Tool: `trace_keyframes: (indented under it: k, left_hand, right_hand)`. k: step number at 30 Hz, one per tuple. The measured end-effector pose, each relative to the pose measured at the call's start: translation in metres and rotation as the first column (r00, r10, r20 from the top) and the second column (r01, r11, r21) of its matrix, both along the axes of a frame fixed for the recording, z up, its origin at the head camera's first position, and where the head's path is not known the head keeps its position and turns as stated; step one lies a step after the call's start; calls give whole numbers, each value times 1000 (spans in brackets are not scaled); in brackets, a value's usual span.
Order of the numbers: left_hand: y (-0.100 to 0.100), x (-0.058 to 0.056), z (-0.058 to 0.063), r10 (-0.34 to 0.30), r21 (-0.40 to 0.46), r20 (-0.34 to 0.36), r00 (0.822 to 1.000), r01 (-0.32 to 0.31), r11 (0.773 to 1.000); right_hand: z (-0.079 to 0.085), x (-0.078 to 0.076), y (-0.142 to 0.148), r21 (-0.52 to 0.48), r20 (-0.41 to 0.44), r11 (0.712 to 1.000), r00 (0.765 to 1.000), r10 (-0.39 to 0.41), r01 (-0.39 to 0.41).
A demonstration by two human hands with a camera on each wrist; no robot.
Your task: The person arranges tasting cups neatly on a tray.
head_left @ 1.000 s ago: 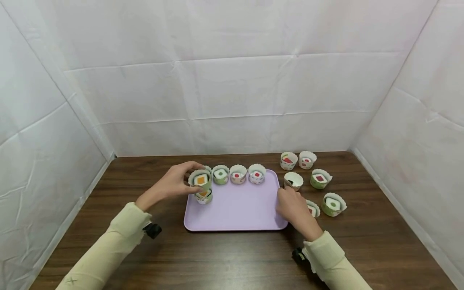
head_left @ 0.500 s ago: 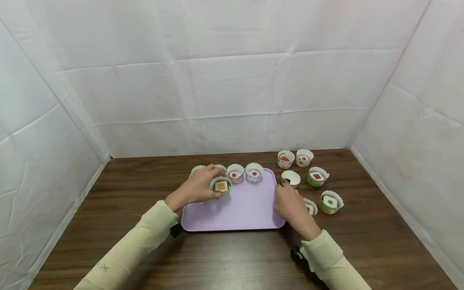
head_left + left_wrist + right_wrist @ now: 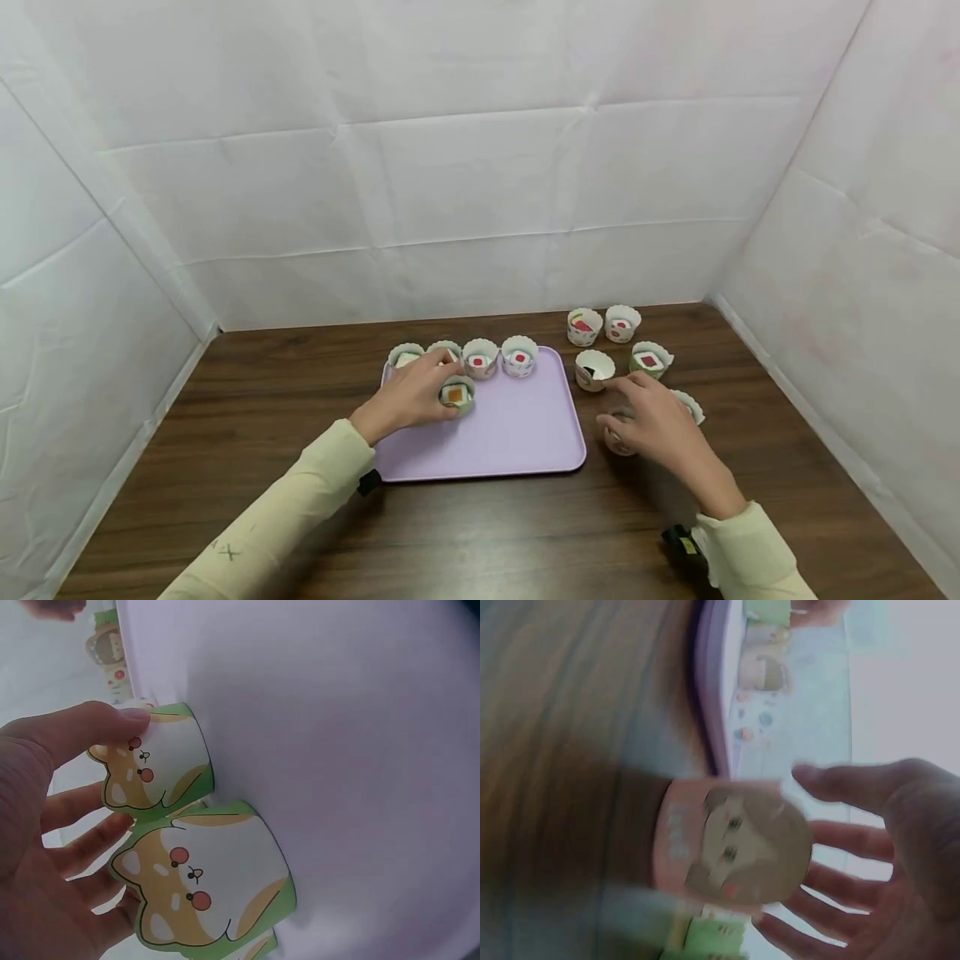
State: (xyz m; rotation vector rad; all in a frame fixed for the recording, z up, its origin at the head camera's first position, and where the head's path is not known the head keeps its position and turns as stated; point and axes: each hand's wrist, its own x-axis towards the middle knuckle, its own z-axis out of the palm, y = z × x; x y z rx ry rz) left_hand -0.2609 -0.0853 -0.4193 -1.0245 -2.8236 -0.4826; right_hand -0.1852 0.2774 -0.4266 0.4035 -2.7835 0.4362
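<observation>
On the lilac tray (image 3: pixel 525 437), my left hand (image 3: pixel 411 393) pinches a green paper baking cup (image 3: pixel 461 398) holding a white piece with an orange centre. In the left wrist view, the thumb lies on this cup's printed dog face and the fingers are behind it. A second green dog-face cup (image 3: pixel 217 881) stands right beside it, hidden behind the hand in the head view. My right hand (image 3: pixel 671 429), fingers spread, is just right of the tray over a pink paper cup (image 3: pixel 739 847) with a printed girl's face. Its thumb stands apart from that cup.
Along the tray's back edge runs a row of filled paper cups, including a white one (image 3: pixel 519 358). Right of the tray, on the wooden table (image 3: pixel 480 533), stand more cups: a pale one (image 3: pixel 595 371), a green one (image 3: pixel 651 360) and two at the back. White sheeting (image 3: pixel 465 183) encloses the table.
My left hand has carried the green cup rightward and lowered it to the tray. My right hand has left the tray's right edge and moved right, its fingers opening over the pink cup.
</observation>
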Motion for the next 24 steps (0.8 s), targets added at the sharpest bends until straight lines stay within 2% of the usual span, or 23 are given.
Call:
trace_keyframes:
  k: [5, 9, 11, 14, 16, 19, 21, 24]
  left_hand:
    - [-5, 2, -1, 4, 15, -35, 999, -4, 1000]
    - [-19, 8, -3, 63, 115, -66, 996, -55, 992]
    - [-31, 12, -6, 124, 200, -69, 990, -108, 974]
    - [-54, 15, -11, 225, 332, -22, 974, -205, 921]
    - [-68, 17, -14, 294, 387, 40, 955, -286, 877]
    - [-83, 19, -19, 374, 387, 163, 913, -408, 827]
    - [-88, 20, -20, 404, 351, 249, 880, -470, 810]
    - [-92, 22, -21, 361, 315, 417, 834, -505, 803]
  right_hand:
    - [-5, 3, 10, -14, 72, 998, 996, 57, -56]
    - [-6, 4, 12, -11, 145, 995, 984, 100, -100]
    - [-7, 4, 12, -2, 178, 993, 977, 115, -117]
    - [-8, 4, 13, 11, 188, 992, 975, 122, -126]
    - [-9, 3, 14, 14, 179, 992, 976, 121, -125]
    - [-10, 1, 16, 22, 174, 993, 979, 110, -116]
    - [-10, 1, 18, 23, 181, 993, 977, 112, -118]
    - [-9, 0, 19, 22, 192, 991, 974, 122, -128]
